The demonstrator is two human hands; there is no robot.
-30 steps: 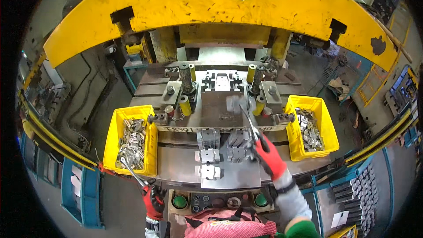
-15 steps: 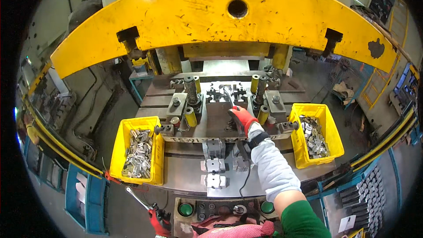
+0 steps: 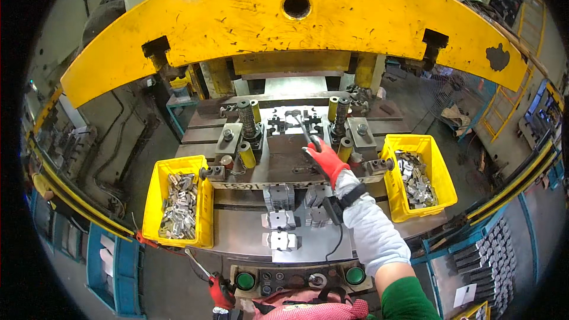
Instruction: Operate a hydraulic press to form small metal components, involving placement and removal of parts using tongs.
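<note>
My right hand (image 3: 326, 161), in a red glove, is closed around the dark handle of a slim metal-shafted tool (image 3: 303, 128). The shaft reaches forward over the lower die (image 3: 288, 145), its tip at the bright silver and black die inserts (image 3: 294, 120); whether it touches a part there I cannot tell. Low on the left, my left hand (image 3: 220, 291), in a red and black glove, grips a similar metal rod tool (image 3: 198, 262) with a rounded end, pointing up and left. Between the hands, silver metal blanks (image 3: 280, 240) lie on the front plate, with stacks (image 3: 278, 197) behind them.
A yellow press beam (image 3: 355, 9) spans above the die. Guide posts (image 3: 246, 120) stand at both sides. Yellow bins of metal pieces flank it: left bin (image 3: 205, 213) and right bin (image 3: 447, 178). A control panel with green buttons (image 3: 355, 276) sits at the front edge. A cable hangs from my right wrist.
The whole view has shifted slightly. My left hand and its rod tool have moved up and right, closer to the control panel. My right hand still holds its tool over the die.
</note>
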